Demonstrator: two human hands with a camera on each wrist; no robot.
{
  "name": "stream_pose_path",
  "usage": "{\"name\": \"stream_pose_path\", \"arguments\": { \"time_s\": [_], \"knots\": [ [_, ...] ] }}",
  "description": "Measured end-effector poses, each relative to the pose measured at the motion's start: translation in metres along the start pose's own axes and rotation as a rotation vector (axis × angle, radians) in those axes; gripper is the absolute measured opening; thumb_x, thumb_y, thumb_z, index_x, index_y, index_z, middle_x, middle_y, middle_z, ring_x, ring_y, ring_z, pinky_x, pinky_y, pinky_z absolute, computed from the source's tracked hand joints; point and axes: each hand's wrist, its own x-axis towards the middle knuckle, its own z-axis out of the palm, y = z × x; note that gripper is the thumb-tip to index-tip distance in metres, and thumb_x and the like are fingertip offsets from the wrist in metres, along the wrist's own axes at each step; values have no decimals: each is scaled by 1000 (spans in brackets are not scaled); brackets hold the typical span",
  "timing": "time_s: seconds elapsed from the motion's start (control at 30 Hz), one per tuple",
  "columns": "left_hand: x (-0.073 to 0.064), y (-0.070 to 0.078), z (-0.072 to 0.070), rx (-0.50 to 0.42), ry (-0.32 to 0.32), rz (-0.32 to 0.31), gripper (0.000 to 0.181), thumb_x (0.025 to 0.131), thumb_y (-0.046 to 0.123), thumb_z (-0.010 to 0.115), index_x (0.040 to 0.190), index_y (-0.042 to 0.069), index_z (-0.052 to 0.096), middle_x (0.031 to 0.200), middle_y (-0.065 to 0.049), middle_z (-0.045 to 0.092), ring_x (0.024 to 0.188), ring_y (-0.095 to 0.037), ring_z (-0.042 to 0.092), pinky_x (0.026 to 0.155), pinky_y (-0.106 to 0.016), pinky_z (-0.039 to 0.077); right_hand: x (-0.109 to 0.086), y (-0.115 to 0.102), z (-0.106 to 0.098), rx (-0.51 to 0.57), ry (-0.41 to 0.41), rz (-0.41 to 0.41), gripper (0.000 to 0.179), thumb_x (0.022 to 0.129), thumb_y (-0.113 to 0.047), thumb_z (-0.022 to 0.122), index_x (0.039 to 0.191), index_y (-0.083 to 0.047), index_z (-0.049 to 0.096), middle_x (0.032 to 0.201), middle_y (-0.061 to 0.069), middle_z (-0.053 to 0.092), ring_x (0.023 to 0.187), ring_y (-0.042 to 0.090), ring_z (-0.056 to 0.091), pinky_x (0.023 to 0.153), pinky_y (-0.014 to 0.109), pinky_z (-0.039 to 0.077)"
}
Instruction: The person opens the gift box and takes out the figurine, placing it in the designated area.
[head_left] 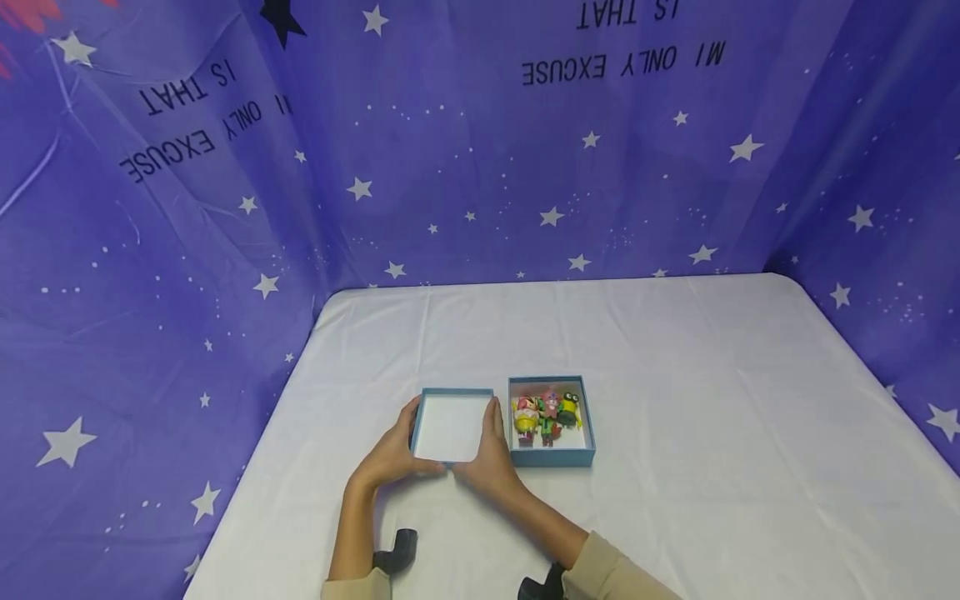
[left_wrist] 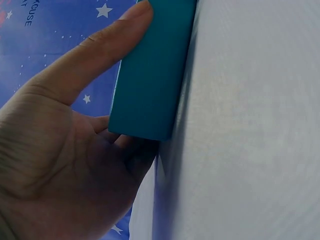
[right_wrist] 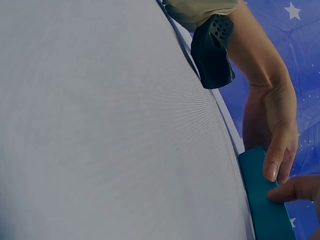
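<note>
Two hands of mine were closed about one shallow, square blue box piece with a white inside (head_left: 450,425), its hollow side facing up. My left hand (head_left: 392,450) gripped the near left corner, its thumb laid along the near wall and its fingers against the left wall. My right hand (head_left: 489,457) held the near right corner in the same manner, its fingers along the right wall. On the blue near wall my thumbs pointed toward each other, a short gap between them. The piece was low over the counter covered in white cloth (head_left: 675,375); I could not tell whether its underside touched the cloth.

Just beside my right hand, on its right, sat a square, open blue box with a pale inside (head_left: 555,458). Four small, colourful toy figures lay bunched in it: a pink-and-yellow figure (head_left: 527,419) on the left, a pink figure (head_left: 551,403) at the upper middle, a yellow figure with round goggles (head_left: 570,410) on the right, and a green-and-red figure (head_left: 549,432) below the pink one.

I wore beige sleeves (head_left: 611,571), with a black device (head_left: 401,550) at each wrist. Around the counter hung a purple-blue curtain printed with white stars and black lettering (head_left: 465,167).
</note>
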Motion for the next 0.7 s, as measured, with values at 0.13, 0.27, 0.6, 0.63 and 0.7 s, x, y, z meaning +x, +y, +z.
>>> {"name": "stream_pose_path", "arguments": {
  "time_s": [0.13, 0.27, 0.6, 0.63, 0.7],
  "knots": [
    [0, 2, -1, 19, -2, 5, 122, 56, 23, 89, 147, 3, 9, 144, -25, 28, 128, -42, 31, 103, -56, 24, -1, 0, 0, -16, 14, -45, 115, 59, 3, 78, 143, 9, -1, 149, 27, -2, 132, 46, 18, 97, 46, 38],
    [-3, 10, -3, 44, -19, 27, 127, 56, 23, 89, 147, -1, 3, 149, -23, 16, 134, -40, 20, 106, -54, 18, -5, -4, 1, -75, 27, -119, 115, 62, 1, 80, 143, 11, -1, 148, 30, -4, 133, 45, 12, 98, 45, 37],
    [5, 34, -11, 143, 35, 38, 118, 67, 38, 82, 149, 10, 2, 153, -12, 4, 138, -31, 9, 108, -50, 12, -21, -45, -14, -111, 62, -343, 110, 71, -7, 75, 146, 2, -5, 152, 14, -9, 138, 31, 5, 102, 43, 31],
    [7, 38, -10, 149, 51, 50, 115, 68, 41, 80, 149, 10, 4, 153, -11, 5, 138, -30, 9, 108, -50, 13, -21, -48, -18, -112, 71, -367, 109, 72, -8, 75, 146, 2, -4, 153, 14, -8, 138, 31, 6, 102, 44, 31],
    [11, 48, -7, 144, 87, 71, 108, 73, 45, 75, 149, 9, 8, 153, -9, 9, 139, -28, 11, 108, -50, 14, -20, -52, -28, -122, 93, -403, 105, 73, -9, 75, 146, 2, -1, 153, 13, -5, 138, 30, 8, 102, 45, 30]
  ]
}}
